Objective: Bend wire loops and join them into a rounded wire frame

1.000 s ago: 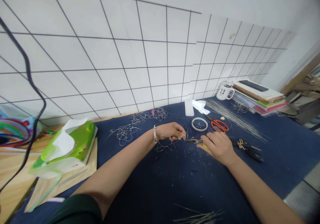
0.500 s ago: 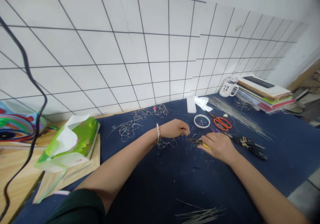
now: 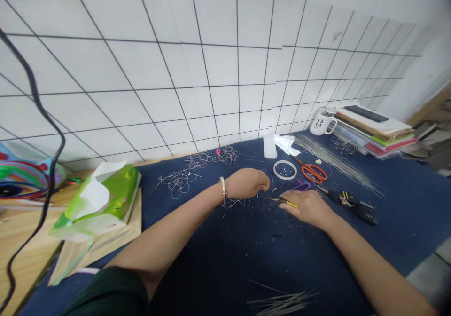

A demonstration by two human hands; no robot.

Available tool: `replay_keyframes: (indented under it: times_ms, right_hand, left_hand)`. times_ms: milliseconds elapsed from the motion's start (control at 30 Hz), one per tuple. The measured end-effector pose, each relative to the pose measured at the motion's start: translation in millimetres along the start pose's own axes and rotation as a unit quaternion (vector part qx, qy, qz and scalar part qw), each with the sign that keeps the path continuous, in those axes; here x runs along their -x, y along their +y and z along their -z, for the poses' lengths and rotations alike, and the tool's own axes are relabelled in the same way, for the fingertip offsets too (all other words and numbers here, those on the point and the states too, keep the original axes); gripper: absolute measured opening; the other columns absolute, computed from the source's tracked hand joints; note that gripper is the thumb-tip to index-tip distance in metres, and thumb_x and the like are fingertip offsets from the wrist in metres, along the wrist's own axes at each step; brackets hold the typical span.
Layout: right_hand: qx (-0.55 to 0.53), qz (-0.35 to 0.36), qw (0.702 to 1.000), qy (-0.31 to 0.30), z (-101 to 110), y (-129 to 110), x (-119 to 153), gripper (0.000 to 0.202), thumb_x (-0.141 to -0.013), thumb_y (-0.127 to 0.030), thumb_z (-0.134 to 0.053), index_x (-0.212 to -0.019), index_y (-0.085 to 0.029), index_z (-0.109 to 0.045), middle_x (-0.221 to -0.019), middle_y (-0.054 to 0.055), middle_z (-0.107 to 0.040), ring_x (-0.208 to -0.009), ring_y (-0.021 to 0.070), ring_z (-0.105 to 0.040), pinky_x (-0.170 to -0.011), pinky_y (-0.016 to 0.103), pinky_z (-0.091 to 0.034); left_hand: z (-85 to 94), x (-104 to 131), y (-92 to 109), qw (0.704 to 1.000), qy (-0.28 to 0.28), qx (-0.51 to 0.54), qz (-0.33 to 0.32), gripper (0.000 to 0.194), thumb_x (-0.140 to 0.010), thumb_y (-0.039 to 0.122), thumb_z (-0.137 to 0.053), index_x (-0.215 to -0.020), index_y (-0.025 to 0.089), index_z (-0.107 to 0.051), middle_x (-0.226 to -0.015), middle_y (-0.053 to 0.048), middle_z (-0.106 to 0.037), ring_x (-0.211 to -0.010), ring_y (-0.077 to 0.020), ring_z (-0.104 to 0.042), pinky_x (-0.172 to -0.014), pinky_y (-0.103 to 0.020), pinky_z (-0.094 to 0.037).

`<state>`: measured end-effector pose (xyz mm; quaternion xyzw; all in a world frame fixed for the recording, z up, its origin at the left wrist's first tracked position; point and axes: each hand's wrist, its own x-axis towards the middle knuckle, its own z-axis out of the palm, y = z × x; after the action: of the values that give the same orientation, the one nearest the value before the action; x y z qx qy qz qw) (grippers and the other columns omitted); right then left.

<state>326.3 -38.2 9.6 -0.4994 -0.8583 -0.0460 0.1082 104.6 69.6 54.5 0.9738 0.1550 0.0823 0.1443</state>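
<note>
Head view: pliers (image 3: pixel 275 199) jut from the right hand (image 3: pixel 309 207), fingers (image 3: pixel 291 197) curled round yellow handles (image 3: pixel 292 204).

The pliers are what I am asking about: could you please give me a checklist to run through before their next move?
1. Pliers held in the right hand: ok.
2. Wire pinched in the left hand: cannot tell, fingertips too small and hidden.
3. Blue cloth free of clippings below the pliers: not ok, small bits lie scattered.
4. Round bead dish upright: ok.
5. Orange-handled scissors lying beyond the right hand: ok.
</note>
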Motion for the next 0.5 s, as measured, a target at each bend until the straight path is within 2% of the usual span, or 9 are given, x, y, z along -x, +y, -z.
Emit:
replay_keyframes:
  times_ms: [167, 300, 500]
  right_hand:
    - [-0.021, 0.0, 1.0, 0.001, 0.2, -0.1, -1.5, 0.032, -0.087, -0.044, -0.038, -0.096, -0.024, -0.061, -0.08, 0.002, -0.066, -0.073, 0.0141, -0.06, -0.062, 0.024, -0.04]
    - [0.011, -0.014, 1.0, 0.003, 1.0, 1.1, -3.0, 0.033, -0.085, -0.046, -0.04, -0.096, -0.022, -0.06, -0.079, 0.003, -0.062, -0.071, 0.0147, -0.057, -0.063, 0.026, -0.038]
    - [0.09, -0.024, 0.991, 0.095, 7.9, 3.0, -3.6, 0.036, -0.08, -0.048, -0.047, -0.096, -0.017, -0.059, -0.085, 0.008, -0.058, -0.081, 0.0199, -0.051, -0.072, 0.032, -0.035]
  left_hand:
    - [-2.5, 1.5, 0.9, 1.0, -0.003, -0.006, -0.001, 0.021, -0.082, 0.018, -0.04, -0.082, 0.018, -0.061, -0.085, -0.002, -0.06, -0.073, -0.0115, -0.053, -0.065, -0.022, -0.036]
    - [-2.6, -0.4, -3.9, 0.999, -0.013, 0.031, 0.013, 0.022, -0.082, 0.019, -0.04, -0.08, 0.017, -0.061, -0.083, -0.002, -0.061, -0.072, -0.0114, -0.052, -0.066, -0.022, -0.036]
    - [-0.2, -3.4, -20.8, 0.983, -0.028, 0.152, 0.101, 0.022, -0.081, 0.025, -0.043, -0.078, 0.015, -0.061, -0.073, -0.002, -0.061, -0.063, -0.0095, -0.05, -0.059, -0.02, -0.036]
